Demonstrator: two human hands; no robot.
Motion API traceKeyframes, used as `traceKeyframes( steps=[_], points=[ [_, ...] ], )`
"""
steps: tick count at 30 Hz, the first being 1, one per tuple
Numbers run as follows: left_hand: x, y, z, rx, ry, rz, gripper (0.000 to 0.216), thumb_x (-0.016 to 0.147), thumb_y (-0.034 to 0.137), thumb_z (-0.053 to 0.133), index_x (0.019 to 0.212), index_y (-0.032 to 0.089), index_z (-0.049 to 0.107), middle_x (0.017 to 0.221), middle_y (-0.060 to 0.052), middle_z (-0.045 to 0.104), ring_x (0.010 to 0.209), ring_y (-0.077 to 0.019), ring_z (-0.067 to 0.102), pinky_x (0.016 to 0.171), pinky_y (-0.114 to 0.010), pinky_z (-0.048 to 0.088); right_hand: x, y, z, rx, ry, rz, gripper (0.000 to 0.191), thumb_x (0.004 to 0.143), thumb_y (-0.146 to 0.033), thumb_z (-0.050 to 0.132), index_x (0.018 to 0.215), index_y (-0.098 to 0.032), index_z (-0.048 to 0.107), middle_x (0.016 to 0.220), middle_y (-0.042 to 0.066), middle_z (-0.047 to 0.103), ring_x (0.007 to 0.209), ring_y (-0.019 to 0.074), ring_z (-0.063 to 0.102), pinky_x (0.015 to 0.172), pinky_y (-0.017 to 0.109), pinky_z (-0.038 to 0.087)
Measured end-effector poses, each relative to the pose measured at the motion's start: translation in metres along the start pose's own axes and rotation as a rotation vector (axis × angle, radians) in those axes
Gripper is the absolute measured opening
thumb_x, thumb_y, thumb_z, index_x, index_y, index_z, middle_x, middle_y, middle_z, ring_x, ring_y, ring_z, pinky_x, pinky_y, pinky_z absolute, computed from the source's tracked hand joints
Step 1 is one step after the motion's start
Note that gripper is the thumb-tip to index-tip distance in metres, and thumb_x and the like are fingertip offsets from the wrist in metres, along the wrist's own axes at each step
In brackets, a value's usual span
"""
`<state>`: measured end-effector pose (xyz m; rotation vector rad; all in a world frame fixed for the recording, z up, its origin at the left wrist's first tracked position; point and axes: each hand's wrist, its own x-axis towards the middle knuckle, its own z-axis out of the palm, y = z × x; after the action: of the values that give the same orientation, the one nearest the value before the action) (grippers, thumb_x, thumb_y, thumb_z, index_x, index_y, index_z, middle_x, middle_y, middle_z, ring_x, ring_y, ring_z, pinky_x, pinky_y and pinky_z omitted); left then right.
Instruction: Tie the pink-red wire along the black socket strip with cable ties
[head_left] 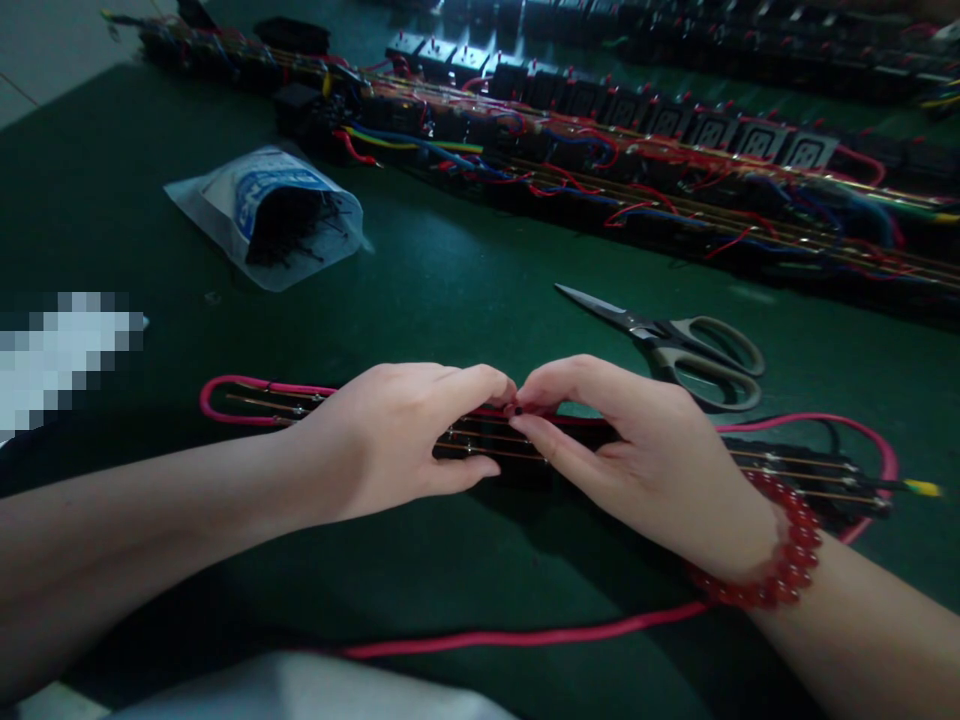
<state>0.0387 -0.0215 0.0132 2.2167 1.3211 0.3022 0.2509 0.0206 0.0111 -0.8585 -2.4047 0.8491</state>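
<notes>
A long black socket strip (pixel 525 472) with bare copper rails lies on the green table. A red cable (pixel 217 385) runs along its far side and loops around both ends. My left hand (pixel 390 430) is over the strip, fingers on the far side and thumb apart on the near side, gripping it. With thumb and forefinger, my right hand (pixel 630 450) pinches a tiny dark bit at the cable, apparently a black cable tie, mostly hidden by the fingertips. My left forefinger meets those fingertips. Scissors (pixel 652 335) lie beyond my right hand, blades slightly crossed.
An opened plastic bag (pixel 225 200) of thin black ties lies at the back left. Longer wired socket strips (pixel 600 170) stretch across the back. A pixelated pale patch (pixel 67 350) is at the left edge. More red cable (pixel 525 637) crosses the near side.
</notes>
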Motion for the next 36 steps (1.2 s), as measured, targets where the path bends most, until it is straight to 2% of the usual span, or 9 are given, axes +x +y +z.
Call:
traceKeyframes(
  steps=[15,26,32,36],
  points=[
    [0.0005,0.0004,-0.0013,-0.056,-0.008,-0.016,0.032,0.084,0.030,0.069,0.114,0.024,0.059,0.106,0.006,0.071,0.093,-0.0138,0.067,0.076,-0.024,0.047,0.0014,0.0004,-0.0014,0.000,-0.006,0.051,0.005,0.087,-0.016,0.065,0.090,-0.019,0.064,0.085,-0.002,0.070,0.075,0.0106,0.066,0.066,0.022,0.050],
    [0.0017,-0.0010,-0.0052,-0.182,-0.020,-0.084,0.037,0.084,0.035,0.068,0.117,0.027,0.055,0.112,0.004,0.070,0.097,-0.0150,0.068,0.083,-0.025,0.052,0.0026,-0.0009,-0.0011,0.039,-0.011,0.062,0.013,0.085,-0.017,0.064,0.096,-0.021,0.061,0.092,0.002,0.072,0.081,0.0176,0.069,0.070,0.030,0.056],
    [-0.0005,-0.0047,-0.0029,-0.239,0.056,-0.080,0.023,0.085,0.032,0.066,0.102,0.025,0.052,0.098,0.005,0.068,0.087,-0.0135,0.069,0.068,-0.022,0.051,0.0017,-0.0013,-0.0008,-0.031,-0.025,0.018,0.010,0.084,-0.017,0.065,0.091,-0.023,0.062,0.088,0.001,0.071,0.080,0.0184,0.067,0.068,0.032,0.055],
    [-0.0005,-0.0047,-0.0022,-0.243,0.066,-0.072,0.019,0.085,0.026,0.064,0.099,0.024,0.052,0.093,0.005,0.067,0.081,-0.0123,0.068,0.065,-0.022,0.049,0.0014,-0.0004,-0.0011,-0.036,-0.030,-0.010,0.011,0.084,-0.014,0.066,0.091,-0.021,0.062,0.088,0.002,0.070,0.082,0.0176,0.066,0.070,0.031,0.055]
  ],
)
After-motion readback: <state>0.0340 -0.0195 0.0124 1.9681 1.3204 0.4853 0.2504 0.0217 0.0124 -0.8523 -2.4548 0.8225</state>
